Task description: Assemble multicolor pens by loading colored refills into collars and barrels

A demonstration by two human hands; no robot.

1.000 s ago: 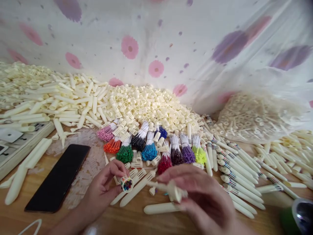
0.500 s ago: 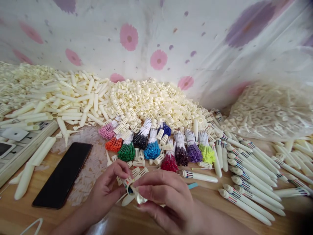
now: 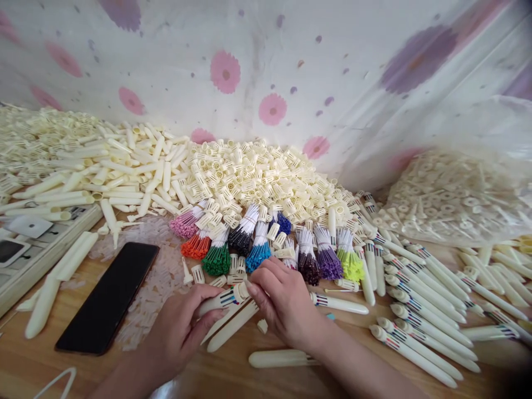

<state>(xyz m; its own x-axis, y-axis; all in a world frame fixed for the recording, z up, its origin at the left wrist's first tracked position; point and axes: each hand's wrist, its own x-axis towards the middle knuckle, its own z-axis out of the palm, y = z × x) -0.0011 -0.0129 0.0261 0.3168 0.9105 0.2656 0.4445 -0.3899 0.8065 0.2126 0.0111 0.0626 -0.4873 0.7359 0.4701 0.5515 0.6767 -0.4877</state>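
Observation:
A cream multicolour pen (image 3: pixel 228 299) lies nearly level between my hands, coloured sliders showing in its slots. Its plain barrel is wrapped by the fingers of my left hand (image 3: pixel 177 321). At the slotted end, my right hand (image 3: pixel 286 302) pinches the pen's tip end with thumb and fingers, which partly hide it. Just below, loose cream barrels (image 3: pixel 235 327) rest on the table, and another barrel (image 3: pixel 280 358) lies under my right wrist. Behind my hands stand bundles of refills with coloured ends, such as the green bundle (image 3: pixel 216 257) and the light blue bundle (image 3: pixel 258 252).
A black phone (image 3: pixel 108 296) lies at left beside small clear plastic pieces (image 3: pixel 143 293). Heaps of slotted cream sleeves (image 3: pixel 257 172) and barrels (image 3: pixel 137 160) fill the back. Finished-looking multicolour pens (image 3: pixel 419 354) lie in rows at right, below a clear bag of parts (image 3: pixel 461 199).
My left hand now grips a long barrel, where a short slotted section with coloured parts was held before. My right hand has moved up slightly, from a white piece to the pen's end.

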